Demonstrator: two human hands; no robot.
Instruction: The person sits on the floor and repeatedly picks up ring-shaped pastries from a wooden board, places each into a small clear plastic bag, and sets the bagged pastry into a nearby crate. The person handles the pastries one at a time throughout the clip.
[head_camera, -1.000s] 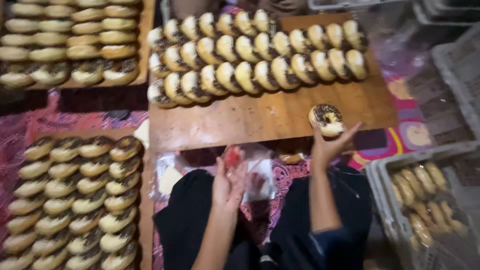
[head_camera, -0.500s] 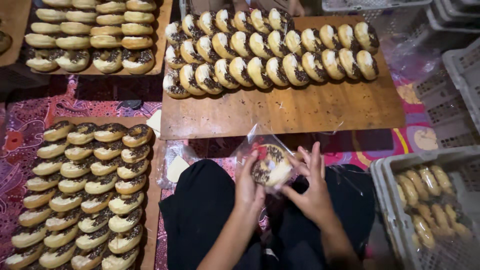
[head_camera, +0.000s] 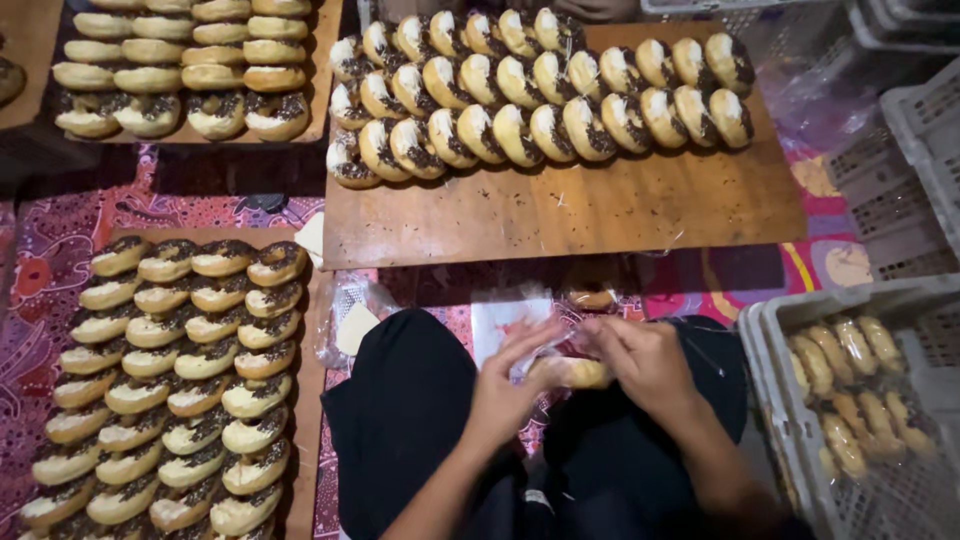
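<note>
My left hand (head_camera: 508, 385) and my right hand (head_camera: 642, 360) meet over my lap, above black trousers. Between them lies a doughnut (head_camera: 578, 373) in a clear plastic bag (head_camera: 512, 322) with red print, and both hands grip the bag around it. Directly ahead is a wooden board (head_camera: 600, 205) carrying rows of chocolate-and-white topped doughnuts (head_camera: 540, 90), tilted on edge.
A wooden tray (head_camera: 306, 420) of several rows of sprinkled doughnuts lies at my left. Another doughnut tray (head_camera: 180, 70) sits far left. A grey plastic crate (head_camera: 770, 400) with bagged doughnuts stands at my right. More crates (head_camera: 910, 120) are behind it. A patterned cloth covers the floor.
My right hand lifted a doughnut from the board's edge, brought it down to the bag in my left hand, and now both hands hold the bagged doughnut lower over my lap.
</note>
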